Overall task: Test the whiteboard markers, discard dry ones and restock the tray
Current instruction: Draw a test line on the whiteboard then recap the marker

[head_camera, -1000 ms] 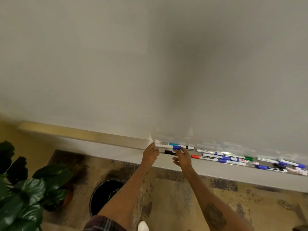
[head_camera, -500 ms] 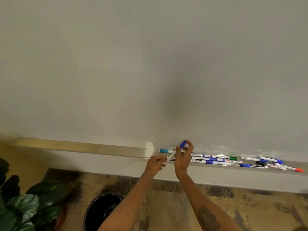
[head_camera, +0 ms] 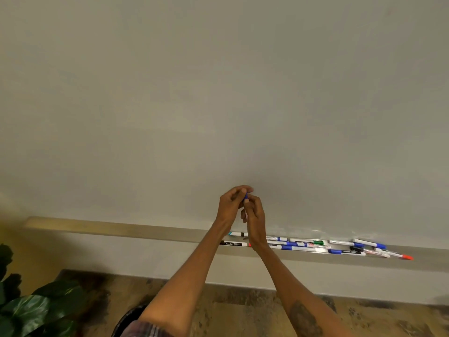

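Both my hands are raised in front of the whiteboard (head_camera: 218, 93), holding one blue-capped marker (head_camera: 246, 197) between them. My left hand (head_camera: 230, 205) curls round its blue cap end at the top. My right hand (head_camera: 254, 217) grips the white barrel below; most of the marker is hidden by my fingers. Whether the cap is on or off cannot be told. Below my wrists runs the marker tray (head_camera: 145, 231), with several markers (head_camera: 315, 246) lying in it: blue, black, green and a red-capped marker (head_camera: 405, 257) at the right end.
A black waste bin (head_camera: 126, 319) stands on the patterned floor under my left forearm. A leafy potted plant (head_camera: 31, 310) fills the bottom left corner. The tray's left stretch holds no markers.
My hands lifted the blue-capped marker off the tray and up in front of the board. My left hand moved from the barrel's lower end to the cap; the view tilted upward.
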Demonstrator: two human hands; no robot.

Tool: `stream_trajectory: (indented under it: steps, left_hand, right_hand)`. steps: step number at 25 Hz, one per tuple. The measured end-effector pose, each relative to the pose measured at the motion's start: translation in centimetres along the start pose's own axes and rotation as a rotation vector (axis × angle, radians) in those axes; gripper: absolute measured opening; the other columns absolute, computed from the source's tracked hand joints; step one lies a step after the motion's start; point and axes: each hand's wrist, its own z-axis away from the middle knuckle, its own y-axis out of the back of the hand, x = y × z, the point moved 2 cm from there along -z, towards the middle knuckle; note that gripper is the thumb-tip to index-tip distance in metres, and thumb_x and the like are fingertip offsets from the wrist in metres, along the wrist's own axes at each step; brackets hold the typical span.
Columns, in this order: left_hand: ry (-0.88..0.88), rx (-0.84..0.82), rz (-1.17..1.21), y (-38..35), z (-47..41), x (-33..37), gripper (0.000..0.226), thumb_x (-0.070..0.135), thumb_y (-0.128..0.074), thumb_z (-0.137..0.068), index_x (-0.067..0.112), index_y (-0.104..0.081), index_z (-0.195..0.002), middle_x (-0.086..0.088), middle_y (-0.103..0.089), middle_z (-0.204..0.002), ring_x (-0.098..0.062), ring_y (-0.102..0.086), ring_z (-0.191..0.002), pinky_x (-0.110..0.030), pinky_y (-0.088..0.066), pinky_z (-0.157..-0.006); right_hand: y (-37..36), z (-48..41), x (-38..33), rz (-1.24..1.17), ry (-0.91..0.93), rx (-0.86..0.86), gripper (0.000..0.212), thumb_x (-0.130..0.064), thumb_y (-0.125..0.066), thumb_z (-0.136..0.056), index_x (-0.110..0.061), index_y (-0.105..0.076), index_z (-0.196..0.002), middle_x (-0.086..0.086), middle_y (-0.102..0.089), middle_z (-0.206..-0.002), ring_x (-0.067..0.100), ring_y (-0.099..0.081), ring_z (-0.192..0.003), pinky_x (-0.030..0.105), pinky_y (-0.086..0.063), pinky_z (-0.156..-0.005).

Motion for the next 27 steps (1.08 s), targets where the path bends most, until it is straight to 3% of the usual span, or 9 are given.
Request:
stream_trajectory:
  steps: [4,6,9,13,18,23,27]
  left_hand:
    - [-0.06,0.001,0.052,-1.3,0.2,3.7,0.03,0.023,-0.052,-0.102,0.006,-0.065,-0.123,-0.004,-0.073,-0.116,-0.016,-0.07,-0.105,-0.025,-0.058,-0.081]
    - [-0.093,0.0,0.057,-2.0,0.0,5.3,0.031,0.022,-0.049,-0.103,0.007,-0.066,-0.124,-0.003,-0.073,-0.115,-0.018,-0.069,-0.107,-0.026,-0.058,-0.085]
    - [-0.149,0.036,0.062,-3.2,-0.3,8.0,0.027,0.018,-0.049,-0.103,0.007,-0.069,-0.117,-0.005,-0.075,-0.108,-0.016,-0.07,-0.102,-0.024,-0.056,-0.086]
    - [-0.231,0.041,0.088,-4.8,-0.8,11.9,0.026,0.018,-0.052,-0.102,0.003,-0.07,-0.113,-0.011,-0.074,-0.105,-0.016,-0.071,-0.097,-0.022,-0.055,-0.084]
    - [-0.347,-0.018,0.123,-6.2,-1.4,16.7,0.025,0.017,-0.053,-0.101,0.003,-0.07,-0.111,-0.017,-0.073,-0.105,-0.022,-0.069,-0.102,-0.027,-0.055,-0.09]
    - [-0.468,-0.062,0.086,-7.8,-1.8,21.5,0.027,0.018,-0.053,-0.101,-0.001,-0.069,-0.113,-0.017,-0.073,-0.104,-0.025,-0.069,-0.104,-0.033,-0.055,-0.095]
    - [-0.568,-0.104,0.079,-8.8,-2.1,25.0,0.026,0.018,-0.053,-0.102,0.0,-0.07,-0.111,-0.018,-0.072,-0.101,-0.023,-0.069,-0.099,-0.033,-0.055,-0.094]
  right_hand:
    - [0.5,-1.3,-4.2,-0.014,0.069,-0.047,0.022,-0.027,-0.05,-0.102,-0.015,-0.06,-0.118,-0.002,-0.064,-0.087,0.004,-0.056,-0.072,0.021,-0.046,-0.066]
    - [0.6,-1.8,-6.1,0.011,0.099,-0.045,0.024,-0.024,-0.05,-0.103,-0.014,-0.06,-0.122,-0.006,-0.067,-0.1,0.006,-0.064,-0.089,0.02,-0.052,-0.079]
    - [0.7,-2.6,-8.9,0.133,0.185,0.016,0.032,-0.025,-0.046,-0.104,-0.012,-0.057,-0.13,-0.001,-0.067,-0.117,0.009,-0.063,-0.107,0.012,-0.048,-0.091]
    - [1.3,-3.9,-12.5,0.202,0.285,0.075,0.041,-0.029,-0.045,-0.104,-0.01,-0.053,-0.139,0.006,-0.064,-0.13,0.017,-0.061,-0.118,0.024,-0.047,-0.103]
    - [2.4,-5.1,-17.8,0.107,0.374,0.025,0.04,-0.031,-0.044,-0.104,-0.013,-0.054,-0.139,0.002,-0.063,-0.131,0.01,-0.058,-0.122,0.028,-0.046,-0.107]
    - [3.7,-5.8,-23.2,0.067,0.482,-0.012,0.04,-0.029,-0.043,-0.104,-0.007,-0.056,-0.136,0.007,-0.066,-0.122,0.014,-0.061,-0.112,0.027,-0.048,-0.101]
    - [4.6,-6.3,-27.3,0.081,0.543,-0.057,0.031,-0.023,-0.041,-0.106,-0.003,-0.063,-0.114,-0.022,-0.057,-0.084,-0.003,-0.054,-0.078,0.016,-0.046,-0.075]
